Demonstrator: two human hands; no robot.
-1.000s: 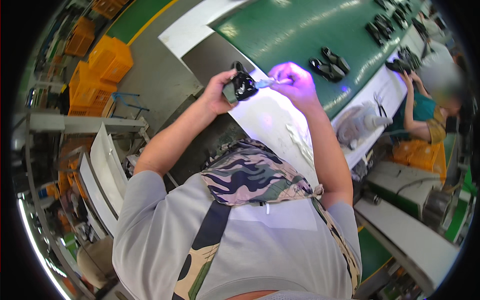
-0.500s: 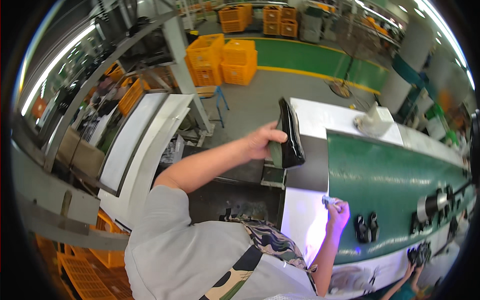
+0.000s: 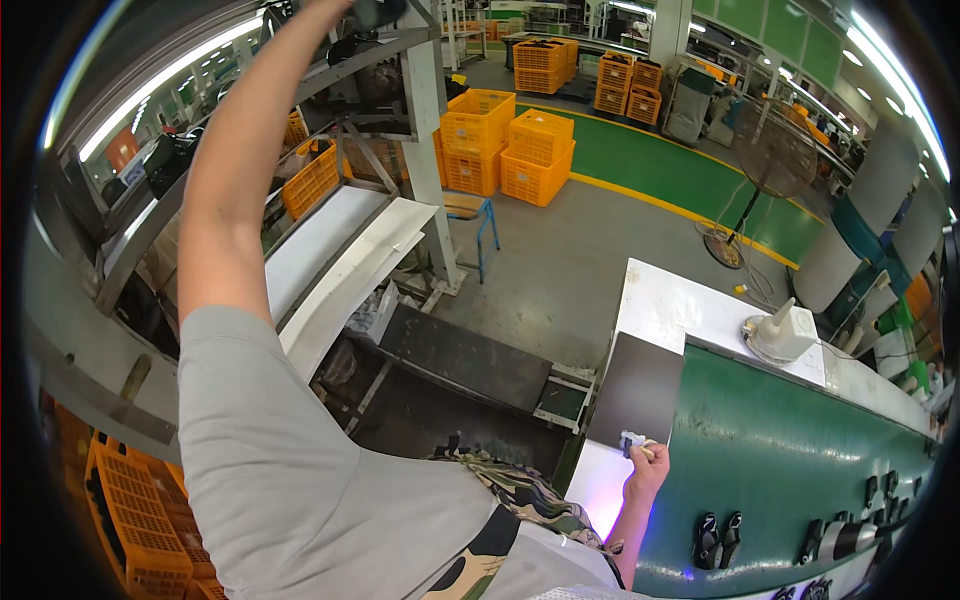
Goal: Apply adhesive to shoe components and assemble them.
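Observation:
My left arm reaches up to the upper edge, where the left hand (image 3: 335,6) is mostly cut off and its fingers are hidden. Right by it is a dark, glossy thing (image 3: 378,12), partly out of view; I cannot tell if the hand still grips it. My right hand (image 3: 650,470) is closed around a small white-and-blue wad (image 3: 632,443) with a yellowish part. It hovers by the near edge of the green belt (image 3: 760,440), close to a dark grey panel (image 3: 637,390). A pair of black shoes (image 3: 718,541) rests on the belt.
A metal frame with a pale chute (image 3: 355,265) stands at left. Orange crates (image 3: 540,160) are stacked behind it, beside a blue-legged stool (image 3: 480,220). A white device (image 3: 785,330) sits on the white ledge. A pedestal fan (image 3: 765,160) stands farther back. Purple light falls on the table.
My left hand has swung up and left with the black glossy thing, from over the table to the upper edge. The right hand has shifted slightly left and down, still holding the wad.

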